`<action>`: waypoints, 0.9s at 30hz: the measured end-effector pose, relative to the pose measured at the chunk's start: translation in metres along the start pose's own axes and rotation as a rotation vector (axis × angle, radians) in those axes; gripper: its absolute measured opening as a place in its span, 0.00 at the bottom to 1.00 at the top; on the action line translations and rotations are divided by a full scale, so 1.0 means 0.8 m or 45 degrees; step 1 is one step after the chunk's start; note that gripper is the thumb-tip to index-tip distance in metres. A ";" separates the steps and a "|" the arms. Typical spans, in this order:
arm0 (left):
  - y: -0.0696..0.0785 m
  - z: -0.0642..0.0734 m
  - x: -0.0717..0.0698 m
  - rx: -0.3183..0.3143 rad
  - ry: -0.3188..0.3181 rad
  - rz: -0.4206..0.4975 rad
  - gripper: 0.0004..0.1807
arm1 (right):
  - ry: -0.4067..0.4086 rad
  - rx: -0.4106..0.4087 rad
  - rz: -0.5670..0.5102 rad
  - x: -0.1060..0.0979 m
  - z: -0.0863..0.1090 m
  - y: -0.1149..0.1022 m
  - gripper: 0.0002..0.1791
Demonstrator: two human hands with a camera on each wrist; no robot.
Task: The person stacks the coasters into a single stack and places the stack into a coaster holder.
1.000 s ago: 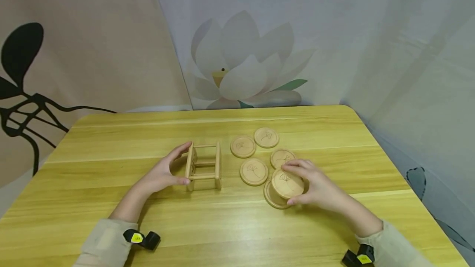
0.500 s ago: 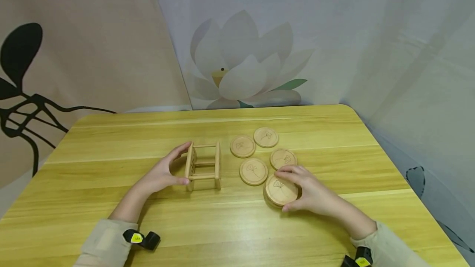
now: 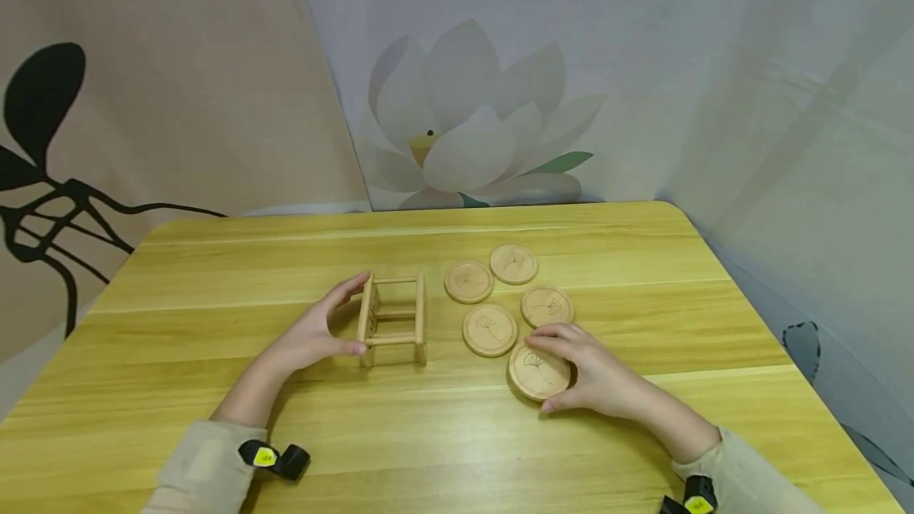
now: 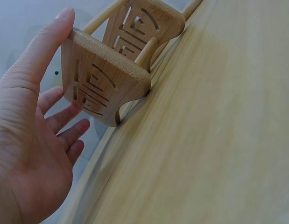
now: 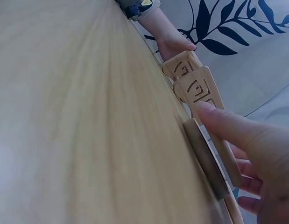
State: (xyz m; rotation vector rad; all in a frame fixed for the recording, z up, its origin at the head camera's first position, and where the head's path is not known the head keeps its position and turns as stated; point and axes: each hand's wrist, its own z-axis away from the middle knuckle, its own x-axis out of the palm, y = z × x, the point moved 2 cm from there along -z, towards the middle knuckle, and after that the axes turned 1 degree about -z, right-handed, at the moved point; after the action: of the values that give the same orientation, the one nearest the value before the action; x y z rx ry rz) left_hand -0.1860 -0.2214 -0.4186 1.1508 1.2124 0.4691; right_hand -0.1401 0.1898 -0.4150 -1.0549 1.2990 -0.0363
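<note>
My left hand (image 3: 312, 333) holds a small wooden coaster rack (image 3: 420, 316) by its left end panel, thumb at the near corner and fingers at the far one. The left wrist view shows fretwork cut into the rack's panels (image 4: 100, 81). My right hand (image 3: 596, 367) grips a round wooden coaster (image 3: 537, 370) engraved with a ginkgo leaf, thumb on the near edge and fingers on the far edge. It lies over a second coaster (image 5: 205, 158), almost hidden from above. In the right wrist view, a thin gap shows between the two.
Between the rack and my right hand lie more round coasters: one in the middle (image 3: 489, 331), one beyond my fingers (image 3: 547, 307), and two farther back (image 3: 468, 282) (image 3: 514, 264). All rest flat on the wooden table (image 3: 400, 443). A printed curtain (image 3: 471, 86) hangs behind.
My right hand has moved left and down, bringing its coaster over the one beneath, which was more exposed before. The left hand and rack have stayed put.
</note>
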 end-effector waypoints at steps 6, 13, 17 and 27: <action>0.002 0.000 0.000 -0.001 0.001 -0.012 0.56 | 0.008 -0.003 0.007 0.001 0.000 0.001 0.50; 0.003 0.000 0.000 -0.001 0.001 -0.021 0.56 | -0.009 0.005 -0.001 0.003 0.000 0.003 0.50; 0.002 -0.001 0.000 0.008 0.001 -0.011 0.56 | -0.010 -0.004 0.001 0.003 0.000 0.003 0.50; 0.002 -0.001 0.001 0.020 0.006 -0.013 0.57 | -0.015 -0.008 0.006 0.003 0.000 0.003 0.51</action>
State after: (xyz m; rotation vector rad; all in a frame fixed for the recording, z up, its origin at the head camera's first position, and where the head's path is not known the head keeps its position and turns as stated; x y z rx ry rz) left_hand -0.1862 -0.2202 -0.4176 1.1573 1.2272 0.4556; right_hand -0.1406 0.1900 -0.4184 -1.0561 1.2912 -0.0225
